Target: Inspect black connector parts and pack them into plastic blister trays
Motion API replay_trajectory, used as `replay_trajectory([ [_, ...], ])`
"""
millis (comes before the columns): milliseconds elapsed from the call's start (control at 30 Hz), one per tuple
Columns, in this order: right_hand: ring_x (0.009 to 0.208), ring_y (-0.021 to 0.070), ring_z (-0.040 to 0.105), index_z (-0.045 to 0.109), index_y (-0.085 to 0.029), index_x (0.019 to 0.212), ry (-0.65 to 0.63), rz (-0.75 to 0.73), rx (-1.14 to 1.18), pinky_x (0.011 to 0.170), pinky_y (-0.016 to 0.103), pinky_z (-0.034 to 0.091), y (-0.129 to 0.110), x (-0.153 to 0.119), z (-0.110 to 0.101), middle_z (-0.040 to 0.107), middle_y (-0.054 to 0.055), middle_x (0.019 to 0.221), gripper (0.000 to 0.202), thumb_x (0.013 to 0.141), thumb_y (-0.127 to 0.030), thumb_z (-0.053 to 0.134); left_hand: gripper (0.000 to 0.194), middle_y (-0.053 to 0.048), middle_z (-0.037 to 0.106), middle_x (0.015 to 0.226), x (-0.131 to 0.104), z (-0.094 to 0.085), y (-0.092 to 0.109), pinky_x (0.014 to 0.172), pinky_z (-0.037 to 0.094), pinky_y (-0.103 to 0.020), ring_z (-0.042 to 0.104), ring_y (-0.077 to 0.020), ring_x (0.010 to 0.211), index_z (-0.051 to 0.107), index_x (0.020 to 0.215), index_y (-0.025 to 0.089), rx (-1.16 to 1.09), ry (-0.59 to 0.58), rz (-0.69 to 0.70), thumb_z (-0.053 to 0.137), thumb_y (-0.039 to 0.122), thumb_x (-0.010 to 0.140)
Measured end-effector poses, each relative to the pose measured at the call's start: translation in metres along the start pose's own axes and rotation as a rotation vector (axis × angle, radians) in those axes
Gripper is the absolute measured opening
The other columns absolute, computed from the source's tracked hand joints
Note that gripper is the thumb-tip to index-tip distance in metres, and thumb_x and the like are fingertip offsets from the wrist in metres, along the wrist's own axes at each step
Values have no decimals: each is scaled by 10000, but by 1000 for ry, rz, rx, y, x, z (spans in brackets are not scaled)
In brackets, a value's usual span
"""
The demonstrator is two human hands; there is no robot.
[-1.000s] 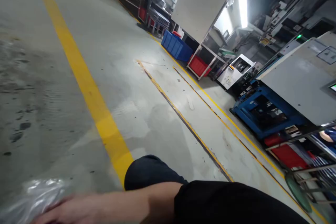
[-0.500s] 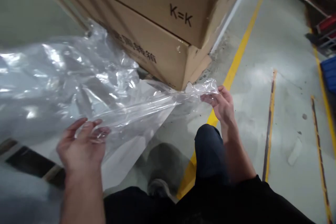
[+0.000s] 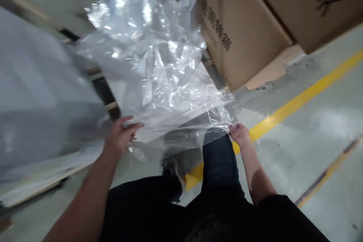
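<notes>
While both hands [image 3: 120, 136] [image 3: 239, 133] grip plastic sheet [image 3: 159, 68], cardboard box [image 3: 249, 34] (printed) crowds right edge.

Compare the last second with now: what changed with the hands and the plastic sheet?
A second ago the view faced the aisle, with one hand by some plastic at the bottom edge. Since then it swung to the cardboard boxes. The clear plastic sheet is now spread wider and lifted. The left hand closed on its near edge; half a second ago it was open. The right hand still pinches the corner, now lower. The boxes have not moved.
</notes>
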State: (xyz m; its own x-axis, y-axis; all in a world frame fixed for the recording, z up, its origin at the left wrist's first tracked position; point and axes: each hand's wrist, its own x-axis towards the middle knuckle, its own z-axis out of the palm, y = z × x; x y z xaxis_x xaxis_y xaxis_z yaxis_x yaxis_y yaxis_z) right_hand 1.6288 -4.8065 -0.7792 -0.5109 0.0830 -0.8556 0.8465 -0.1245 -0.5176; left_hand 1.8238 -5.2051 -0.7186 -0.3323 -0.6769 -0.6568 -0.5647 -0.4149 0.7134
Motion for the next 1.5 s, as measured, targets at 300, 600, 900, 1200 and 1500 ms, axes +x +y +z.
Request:
replay_trajectory([
  [300,646,148,714,553,-240,824,-34,133,214,617,286,617,23,-2,-41,706,-5,757,85,887,-190,525,146,-25,819,882,-69,-7,26,433,493,-203,330,-14,356,650,1009,131,-364,154,-57,710,72,890],
  [600,492,102,613,613,-238,882,-26,209,-160,464,187,552,35,26,-83,628,-25,699,135,969,-199,517,312,-1,810,1041,-106,-9,36,515,559,-209,397,13,349,605,1324,164,-455,-26,224,558,63,1032],
  [900,615,154,730,632,-227,803,74,185,-131,566,288,647,37,50,-94,703,16,740,189,899,-135,497,382,-71,712,1368,-127,-11,35,569,605,-235,794,-188,778,669,1377,256,-595,-195,157,691,205,999],
  [1200,590,130,688,605,-199,890,23,130,-51,573,267,611,22,43,-97,691,-27,731,79,830,-149,611,762,-102,664,1459,-135,-25,31,683,695,-365,751,-170,768,459,1611,382,-275,-457,298,782,383,921],
  [1500,589,141,680,642,-180,936,41,171,-109,562,270,598,25,39,-96,700,-13,741,155,787,-173,600,1031,-87,586,1551,-137,-39,28,715,718,-386,718,-178,831,383,1644,464,-160,-499,439,899,248,778],
])
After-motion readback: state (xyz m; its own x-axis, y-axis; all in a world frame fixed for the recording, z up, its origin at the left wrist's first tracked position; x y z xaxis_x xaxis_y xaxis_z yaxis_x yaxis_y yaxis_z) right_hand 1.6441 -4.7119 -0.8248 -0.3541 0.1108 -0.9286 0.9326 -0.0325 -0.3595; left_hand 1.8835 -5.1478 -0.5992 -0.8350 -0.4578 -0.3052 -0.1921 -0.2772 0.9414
